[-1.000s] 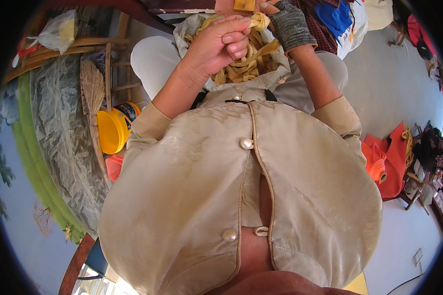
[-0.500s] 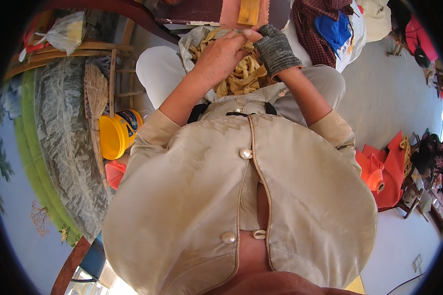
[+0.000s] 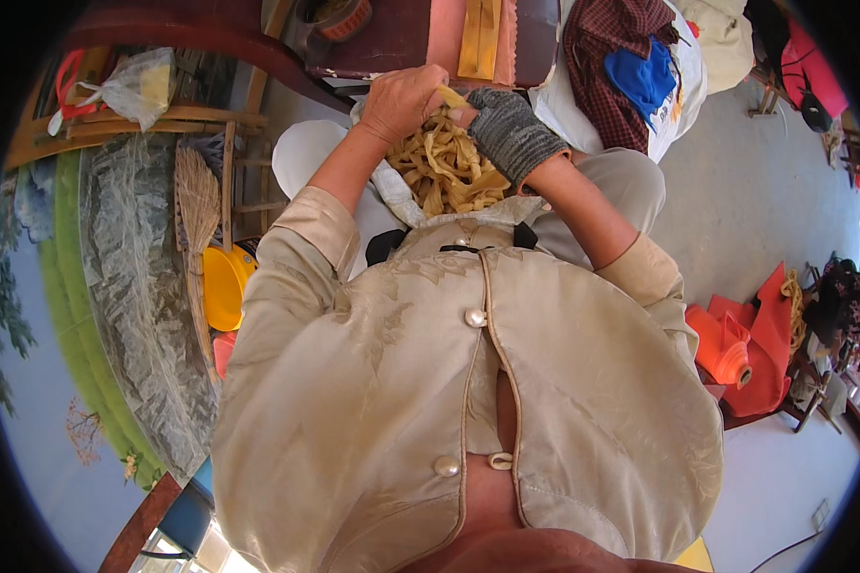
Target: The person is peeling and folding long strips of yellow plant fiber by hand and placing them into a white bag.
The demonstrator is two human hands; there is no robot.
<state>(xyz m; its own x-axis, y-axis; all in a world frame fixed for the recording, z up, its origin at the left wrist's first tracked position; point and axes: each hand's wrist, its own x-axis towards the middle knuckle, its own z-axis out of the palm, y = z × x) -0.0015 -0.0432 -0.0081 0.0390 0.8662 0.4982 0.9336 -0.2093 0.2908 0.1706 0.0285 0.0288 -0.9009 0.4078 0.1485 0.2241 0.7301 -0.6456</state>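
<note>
A heap of tan-yellow flat strips (image 3: pixel 449 172) lies in a white sack (image 3: pixel 398 191) on my lap. Above its far side, a short yellow strip (image 3: pixel 452 97) stretches between my two hands. My left hand (image 3: pixel 406 101), bare, is closed on one end of it. Close by on the right is my right hand (image 3: pixel 508 132), in a grey knitted glove that leaves the fingertips uncovered; its thumb and fingers pinch the other end. The right fingertips are partly hidden.
Just beyond the hands stands a dark red table (image 3: pixel 382 48) with a pink cloth (image 3: pixel 443 38), a yellow wooden block (image 3: pixel 481 43) and a brown bowl (image 3: pixel 339 19). Checked clothing (image 3: pixel 592 67) lies at the right. A broom (image 3: pixel 197 196) and yellow bucket (image 3: pixel 225 286) stand left.
My left hand has moved left and slightly up, and my right hand has shifted left and down. The strip between them now shows. More of the table and bowl has come into view.
</note>
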